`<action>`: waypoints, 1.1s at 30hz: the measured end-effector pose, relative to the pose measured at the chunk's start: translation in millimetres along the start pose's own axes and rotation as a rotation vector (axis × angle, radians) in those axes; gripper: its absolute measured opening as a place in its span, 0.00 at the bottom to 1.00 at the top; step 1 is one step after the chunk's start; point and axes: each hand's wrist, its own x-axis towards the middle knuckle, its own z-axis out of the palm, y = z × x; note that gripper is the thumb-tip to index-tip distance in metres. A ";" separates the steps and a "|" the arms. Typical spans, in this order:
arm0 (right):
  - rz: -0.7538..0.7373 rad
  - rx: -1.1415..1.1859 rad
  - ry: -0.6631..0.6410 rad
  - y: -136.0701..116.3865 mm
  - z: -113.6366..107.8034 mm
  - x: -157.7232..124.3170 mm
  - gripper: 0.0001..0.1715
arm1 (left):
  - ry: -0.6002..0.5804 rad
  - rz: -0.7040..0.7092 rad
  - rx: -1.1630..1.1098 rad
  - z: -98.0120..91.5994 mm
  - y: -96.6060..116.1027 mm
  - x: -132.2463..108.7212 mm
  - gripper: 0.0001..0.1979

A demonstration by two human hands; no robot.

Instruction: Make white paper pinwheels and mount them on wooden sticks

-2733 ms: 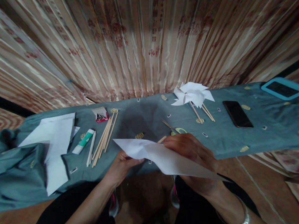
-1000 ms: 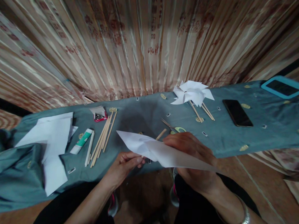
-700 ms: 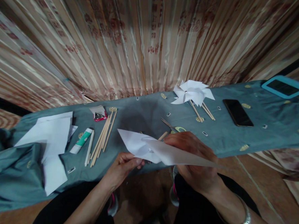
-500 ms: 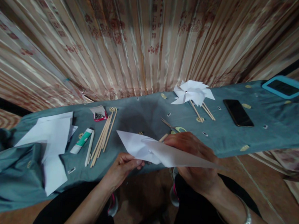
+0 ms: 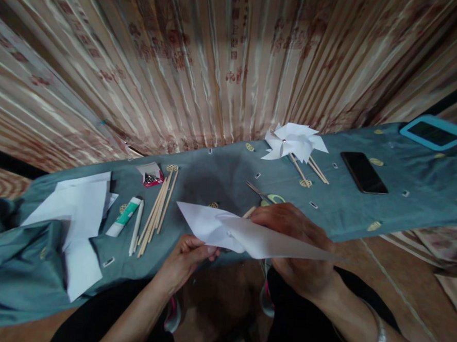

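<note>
A white paper pinwheel (image 5: pixel 243 236) is held in the air above the table's front edge, seen nearly edge-on with its blades spread left and right. My left hand (image 5: pixel 192 256) pinches its lower left edge between thumb and fingers. Behind the right-hand blade, my right hand (image 5: pixel 294 237) is closed on the pinwheel; the blade hides most of its fingers. The end of a wooden stick (image 5: pixel 249 212) pokes out beside the right fingers, and the rest of it is out of sight. Just beyond that hand lie scissors (image 5: pixel 267 196) with pale green handles.
On the cloth-covered table (image 5: pixel 228 176) lie paper sheets (image 5: pixel 88 214), a glue stick (image 5: pixel 124 217), a white pen-like rod (image 5: pixel 136 228), several wooden sticks (image 5: pixel 156 213), and a small box of metal pins (image 5: pixel 150 176). Finished pinwheels (image 5: pixel 296 141), a phone (image 5: pixel 363 171) and a blue-framed tablet (image 5: pixel 434 133) are farther right.
Both hands and the pinwheel have dipped very slightly. The grip of each hand looks the same, and the things on the table have stayed in place.
</note>
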 end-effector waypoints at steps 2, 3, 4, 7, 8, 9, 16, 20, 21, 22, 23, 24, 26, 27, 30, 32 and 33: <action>0.014 0.008 -0.011 -0.8 -0.4 0.6 0.16 | -0.004 -0.008 0.000 0.4 1.0 0.1 0.16; 0.028 0.013 -0.012 -1.3 -0.5 1.0 0.14 | -0.007 -0.010 0.003 0.9 1.9 0.0 0.16; 0.045 0.018 -0.008 -1.7 -0.6 1.4 0.13 | -0.010 -0.008 0.009 1.4 3.1 -0.1 0.16; 0.165 0.054 0.008 -2.1 -0.1 2.2 0.10 | -0.018 0.009 0.045 3.5 6.7 -0.7 0.15; 0.229 0.081 0.019 -1.6 0.3 2.4 0.09 | -0.017 0.014 0.058 4.2 7.7 -0.9 0.15; 0.302 0.116 0.028 -0.7 0.8 2.7 0.07 | -0.015 0.016 0.070 4.8 8.5 -1.1 0.15; 0.723 0.467 0.047 16.1 8.5 7.1 0.10 | -0.002 0.022 0.083 6.8 6.9 -0.1 0.15; 0.927 0.677 0.069 29.6 18.7 6.3 0.15 | 0.027 -0.009 0.068 8.5 1.1 0.3 0.17; 0.978 0.719 0.080 32.9 21.5 5.9 0.16 | 0.032 -0.015 0.068 9.6 -0.3 0.1 0.17; 1.028 0.756 0.090 35.9 24.2 5.5 0.17 | 0.037 -0.016 0.068 10.9 -1.7 -0.3 0.18; 1.071 0.785 0.100 38.8 26.7 5.3 0.19 | 0.046 -0.014 0.065 12.3 -2.9 -1.0 0.19; 1.107 0.807 0.104 41.4 29.1 5.2 0.20 | 0.057 -0.012 0.062 13.8 -4.1 -1.8 0.19; 1.156 0.836 0.103 45.8 33.2 5.2 0.21 | 0.084 -0.013 0.060 16.3 -6.5 -3.8 0.21; 1.169 0.845 0.093 47.7 35.0 5.2 0.21 | 0.099 -0.014 0.056 17.3 -7.8 -4.9 0.21; 1.174 0.852 0.047 52.2 40.4 4.8 0.22 | 0.132 -0.022 0.034 18.3 -12.1 -8.4 0.22; 1.171 0.841 0.022 54.3 44.1 4.0 0.21 | 0.155 -0.029 0.002 17.8 -15.3 -10.6 0.23; 1.173 0.838 0.014 55.1 46.0 3.6 0.21 | 0.166 -0.039 -0.016 17.5 -16.8 -11.7 0.23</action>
